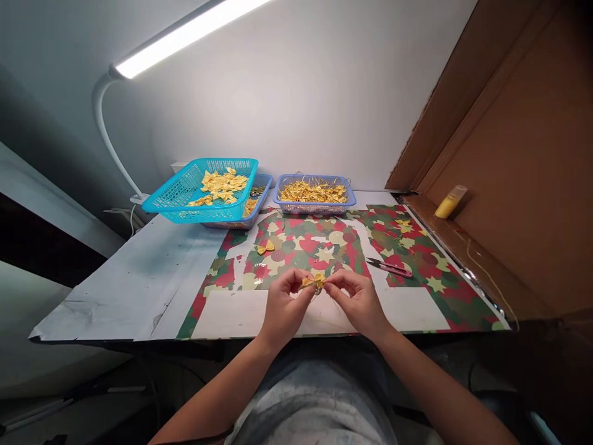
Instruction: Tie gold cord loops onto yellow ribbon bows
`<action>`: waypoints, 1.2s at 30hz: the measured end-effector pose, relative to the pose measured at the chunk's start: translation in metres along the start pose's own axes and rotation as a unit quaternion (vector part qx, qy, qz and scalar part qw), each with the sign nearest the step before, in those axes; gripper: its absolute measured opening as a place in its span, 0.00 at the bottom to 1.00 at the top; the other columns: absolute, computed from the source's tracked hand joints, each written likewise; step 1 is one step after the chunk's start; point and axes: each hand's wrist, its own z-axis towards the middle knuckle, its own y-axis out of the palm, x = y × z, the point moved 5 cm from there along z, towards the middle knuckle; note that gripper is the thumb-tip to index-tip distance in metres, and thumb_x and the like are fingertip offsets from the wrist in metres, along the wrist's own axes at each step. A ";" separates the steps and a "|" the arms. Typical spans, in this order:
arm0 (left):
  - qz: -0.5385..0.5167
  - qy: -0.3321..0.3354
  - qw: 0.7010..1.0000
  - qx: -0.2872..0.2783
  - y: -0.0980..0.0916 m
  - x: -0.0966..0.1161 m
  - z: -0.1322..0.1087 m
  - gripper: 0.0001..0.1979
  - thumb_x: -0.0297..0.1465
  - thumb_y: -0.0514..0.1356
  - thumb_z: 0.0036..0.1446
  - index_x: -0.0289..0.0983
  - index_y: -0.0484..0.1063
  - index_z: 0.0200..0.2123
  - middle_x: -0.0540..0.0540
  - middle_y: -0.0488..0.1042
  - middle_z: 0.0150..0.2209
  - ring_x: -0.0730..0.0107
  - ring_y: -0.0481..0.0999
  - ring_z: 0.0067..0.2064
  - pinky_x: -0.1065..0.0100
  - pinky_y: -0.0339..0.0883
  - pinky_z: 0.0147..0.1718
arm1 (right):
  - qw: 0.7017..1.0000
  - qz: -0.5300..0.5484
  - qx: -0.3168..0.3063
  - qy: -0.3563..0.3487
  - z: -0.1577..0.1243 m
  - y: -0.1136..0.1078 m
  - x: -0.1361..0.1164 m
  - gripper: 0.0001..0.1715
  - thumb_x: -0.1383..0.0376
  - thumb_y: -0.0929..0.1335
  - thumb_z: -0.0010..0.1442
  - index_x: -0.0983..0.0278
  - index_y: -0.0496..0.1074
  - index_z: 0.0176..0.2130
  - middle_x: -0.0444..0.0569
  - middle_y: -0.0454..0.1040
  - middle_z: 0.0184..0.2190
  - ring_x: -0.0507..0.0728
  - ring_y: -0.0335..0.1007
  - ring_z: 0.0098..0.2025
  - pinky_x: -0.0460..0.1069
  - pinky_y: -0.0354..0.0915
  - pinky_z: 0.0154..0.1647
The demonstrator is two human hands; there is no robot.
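Between my two hands, above the front of the table, is a small yellow ribbon bow (319, 280) with thin cord about it. My left hand (288, 303) pinches the bow's left side between thumb and fingers. On the other side, my right hand (356, 300) is closed in a pinch at the bow's right edge, where a thin cord seems to run. Fine strands hang below the bow; their ends are hard to make out. Another yellow bow (265, 248) lies on the patterned sheet beyond my left hand. Pink-handled thread snips (389, 267) rest to the right of my right hand.
A turquoise basket (173, 201) of yellow bows sits on a blue basket (262, 196). Beside them, a purple-blue basket (315, 208) holds many corded bows. Several yellow pieces (404, 226) lie at right, near a yellow-filled bottle (450, 202) on the ledge. A lamp (185, 34) hangs overhead.
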 end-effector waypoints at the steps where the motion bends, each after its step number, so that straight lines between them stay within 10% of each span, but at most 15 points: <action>1: 0.016 0.010 1.000 -0.004 0.000 -0.001 0.001 0.11 0.33 0.63 0.52 0.36 0.65 0.23 0.49 0.70 0.27 0.72 0.66 0.30 0.69 0.60 0.31 | 1.000 -0.005 0.000 -0.006 0.000 0.001 -0.001 0.08 0.62 0.69 0.58 0.64 0.75 0.29 0.47 0.75 0.26 0.54 0.70 0.30 0.49 0.67 0.34; 10: 0.251 0.215 0.938 0.099 -0.014 0.004 0.007 0.10 0.29 0.60 0.55 0.38 0.63 0.24 0.50 0.73 0.27 0.71 0.68 0.29 0.69 0.61 0.30 | 0.922 -0.255 0.140 -0.257 -0.015 0.005 -0.030 0.06 0.69 0.69 0.58 0.60 0.76 0.36 0.48 0.71 0.33 0.57 0.65 0.37 0.53 0.60 0.40; 18: 0.348 0.384 0.852 0.079 -0.002 0.017 -0.004 0.09 0.24 0.59 0.56 0.38 0.63 0.26 0.49 0.76 0.29 0.70 0.71 0.30 0.66 0.63 0.35 | 0.873 -0.360 0.154 -0.291 -0.007 0.018 -0.028 0.10 0.71 0.67 0.61 0.59 0.76 0.39 0.47 0.73 0.34 0.56 0.63 0.38 0.54 0.53 0.43; 30: 0.269 0.262 0.927 0.015 -0.002 0.017 0.013 0.10 0.28 0.60 0.55 0.38 0.62 0.24 0.50 0.73 0.27 0.70 0.67 0.30 0.68 0.61 0.32 | 0.856 -0.312 0.201 -0.360 -0.006 0.010 -0.034 0.06 0.72 0.65 0.59 0.61 0.69 0.36 0.48 0.68 0.34 0.57 0.62 0.38 0.54 0.58 0.40; 36: 0.173 0.116 0.978 0.007 -0.009 0.000 0.030 0.10 0.31 0.60 0.54 0.38 0.63 0.23 0.51 0.72 0.27 0.72 0.64 0.28 0.70 0.58 0.29 | 0.922 -0.085 0.172 -0.337 -0.005 -0.001 -0.032 0.10 0.72 0.62 0.63 0.59 0.68 0.40 0.48 0.68 0.37 0.56 0.67 0.39 0.53 0.66 0.37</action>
